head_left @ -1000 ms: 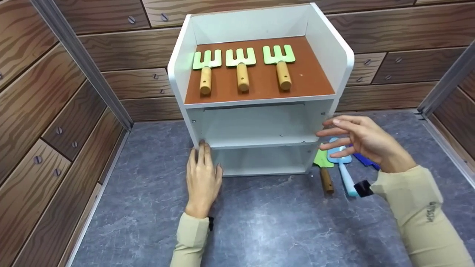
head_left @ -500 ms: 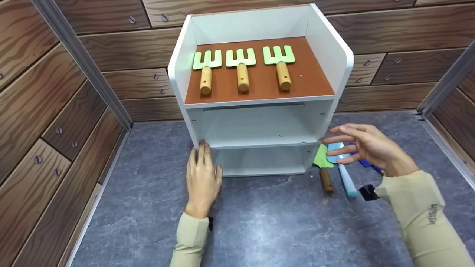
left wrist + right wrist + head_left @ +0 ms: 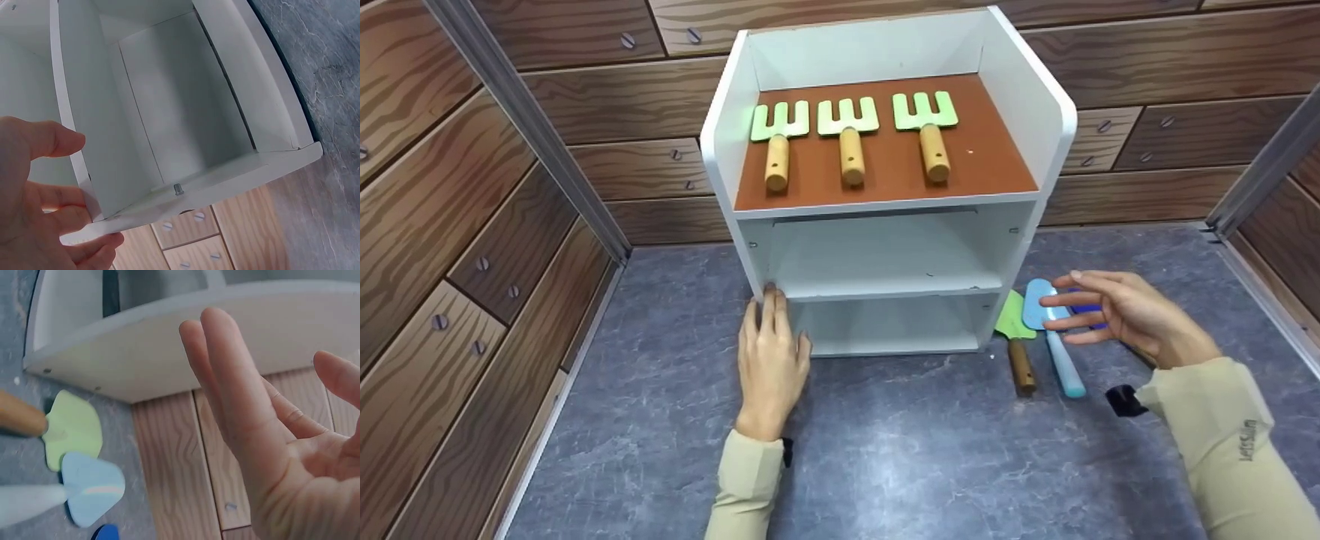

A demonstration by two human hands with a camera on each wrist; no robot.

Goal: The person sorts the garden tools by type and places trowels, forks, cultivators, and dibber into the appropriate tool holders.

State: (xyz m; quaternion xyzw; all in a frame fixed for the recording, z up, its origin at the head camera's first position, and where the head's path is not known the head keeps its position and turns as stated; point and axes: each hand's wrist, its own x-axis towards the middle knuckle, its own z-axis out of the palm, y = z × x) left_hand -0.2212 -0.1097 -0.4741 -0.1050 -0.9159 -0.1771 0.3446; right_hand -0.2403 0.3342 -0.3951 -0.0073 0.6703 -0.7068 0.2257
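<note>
A small white shelf unit (image 3: 885,291) stands in the middle, with two lower compartments facing me. At its left front edge my left hand (image 3: 771,360) rests with fairly straight fingers. In the left wrist view those fingers (image 3: 64,218) touch the side panel, and the thumb lies by the middle board's edge. My right hand (image 3: 1140,311) hovers right of the unit, fingers spread and holding nothing. Beneath and beside it lie a green hand trowel (image 3: 1014,319) with a brown handle, a light blue toy shovel (image 3: 1057,341) and a dark blue tool (image 3: 1084,300), mostly hidden by the hand.
On the unit's brown top (image 3: 885,169) lie three green garden hand forks, the left fork (image 3: 778,146), middle fork (image 3: 850,142) and right fork (image 3: 930,139), with wooden handles. Wood-patterned walls (image 3: 652,97) enclose the grey marbled surface (image 3: 660,420).
My right hand has moved down and to the right, away from the unit's side, uncovering more of the light blue shovel. The left hand stays where it was.
</note>
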